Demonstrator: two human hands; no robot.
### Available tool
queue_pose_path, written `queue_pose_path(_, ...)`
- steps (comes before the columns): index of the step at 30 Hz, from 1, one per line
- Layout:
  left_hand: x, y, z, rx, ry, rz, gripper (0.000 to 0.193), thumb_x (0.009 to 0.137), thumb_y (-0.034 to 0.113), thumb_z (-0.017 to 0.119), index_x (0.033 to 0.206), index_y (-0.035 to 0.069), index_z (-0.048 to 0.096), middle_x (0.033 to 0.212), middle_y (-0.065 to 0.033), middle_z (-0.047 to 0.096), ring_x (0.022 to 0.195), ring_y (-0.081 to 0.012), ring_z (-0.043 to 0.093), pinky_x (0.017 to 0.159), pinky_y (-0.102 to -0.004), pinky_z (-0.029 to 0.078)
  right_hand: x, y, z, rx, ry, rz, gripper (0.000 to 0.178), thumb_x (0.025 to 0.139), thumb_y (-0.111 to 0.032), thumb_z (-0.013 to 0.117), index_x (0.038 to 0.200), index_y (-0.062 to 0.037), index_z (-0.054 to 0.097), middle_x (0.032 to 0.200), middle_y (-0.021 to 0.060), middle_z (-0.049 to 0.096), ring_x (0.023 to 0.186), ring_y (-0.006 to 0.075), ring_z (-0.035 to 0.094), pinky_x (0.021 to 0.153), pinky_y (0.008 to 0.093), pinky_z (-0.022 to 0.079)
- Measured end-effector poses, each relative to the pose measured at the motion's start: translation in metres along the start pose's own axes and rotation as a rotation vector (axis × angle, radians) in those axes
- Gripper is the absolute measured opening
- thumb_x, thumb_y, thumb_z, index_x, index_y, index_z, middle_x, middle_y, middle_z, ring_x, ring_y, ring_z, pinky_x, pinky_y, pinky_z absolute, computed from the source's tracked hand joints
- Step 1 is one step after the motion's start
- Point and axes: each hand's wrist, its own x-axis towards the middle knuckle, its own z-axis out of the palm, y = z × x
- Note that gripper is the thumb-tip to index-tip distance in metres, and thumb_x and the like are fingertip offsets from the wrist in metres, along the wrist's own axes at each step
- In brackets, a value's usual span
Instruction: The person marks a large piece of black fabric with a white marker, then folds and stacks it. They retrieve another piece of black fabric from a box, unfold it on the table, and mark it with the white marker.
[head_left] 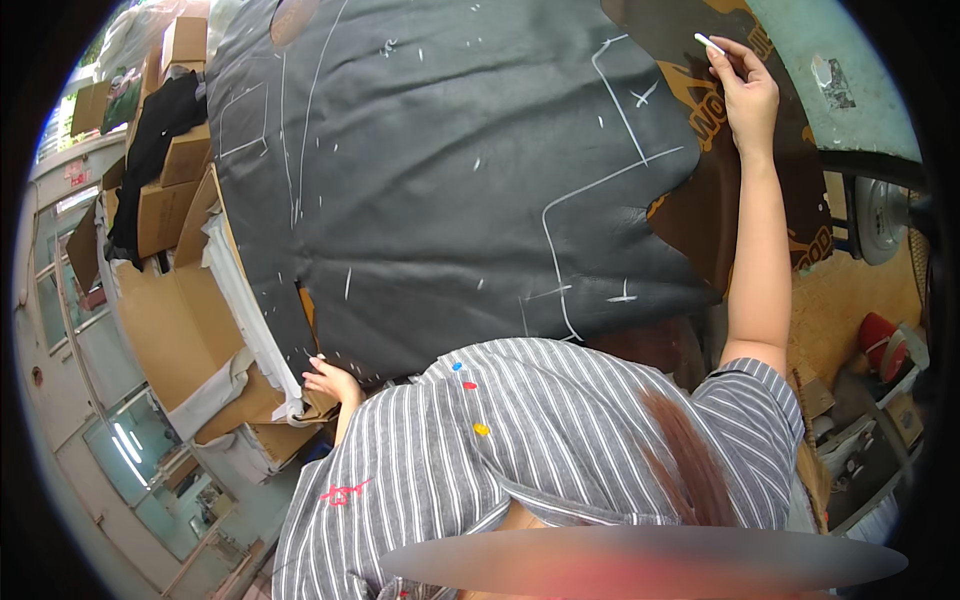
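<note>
A large black leather hide (420, 190) lies spread before me, with wavy folds and an irregular right edge. White lines, crosses and short dashes are drawn on it. My right hand (748, 85) is raised beyond the hide's upper right edge, pinching a short white piece of chalk (708, 44) between thumb and fingers. The chalk's tip is off the leather. At the lower left, my left hand (334, 382) rests by the near edge of the hide, fingers apart and holding nothing I can see. My body hides part of the near edge.
A brown board with orange lettering (700, 85) lies under the hide's right side. Cardboard boxes (180, 320) and a black cloth (155, 150) crowd the left. Right, there is a round grey metal object (880, 222), a red item (882, 342) and a pale green surface (850, 40).
</note>
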Motion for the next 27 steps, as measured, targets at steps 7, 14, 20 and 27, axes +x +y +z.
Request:
queue_pose_path(7, 0.002, -0.009, 0.012, -0.123, 0.065, 0.04, 0.088, 0.102, 0.059, 0.038, 0.156, -0.007, 0.014, 0.163, -0.031, 0.003, 0.154, -0.0391, -0.001, 0.123, -0.046, 0.01, 0.007, -0.041, 0.071, 0.084, -0.203, -0.041, 0.018, 0.095, -0.019, 0.07, 0.104, -0.0038, 0.074, 0.088, 0.0003, 0.071, 0.08, 0.0077, 0.066, 0.07, 0.0223, 0.052)
queue_pose_path(14, 0.007, -0.034, 0.015, -0.199, 0.045, 0.088, 0.082, 0.103, 0.053, 0.043, 0.156, -0.004, 0.018, 0.163, -0.0313, 0.003, 0.153, -0.0402, 0.001, 0.123, -0.0473, 0.01, 0.029, -0.031, 0.167, -0.357, -0.32, -0.205, 0.018, 0.087, -0.027, 0.07, 0.094, -0.0116, 0.075, 0.076, 0.0021, 0.07, 0.071, 0.0139, 0.067, 0.068, 0.0297, 0.052)
queue_pose_path(20, -0.007, -0.008, -0.03, -0.024, -0.073, 0.101, 0.064, 0.102, 0.048, 0.051, 0.146, 0.002, 0.047, 0.159, -0.02, 0.032, 0.15, -0.0386, 0.019, 0.12, -0.0463, 0.019, 0.022, -0.036, 0.168, -0.532, -0.263, -0.296, 0.022, 0.081, -0.023, 0.077, 0.086, -0.0025, 0.072, 0.076, 0.0129, 0.072, 0.068, 0.0235, 0.067, 0.066, 0.037, 0.052)
queue_pose_path(27, -0.007, -0.007, -0.053, -0.557, -0.441, 0.179, 0.023, 0.102, 0.017, 0.055, 0.112, 0.002, 0.07, 0.095, -0.003, 0.072, 0.083, -0.0072, 0.062, 0.071, -0.0218, 0.046, -0.049, -0.076, 0.156, 0.246, -0.217, 0.049, 0.018, 0.096, -0.017, 0.066, 0.106, -0.0035, 0.073, 0.096, 0.0081, 0.072, 0.093, 0.0177, 0.07, 0.083, 0.0306, 0.058)
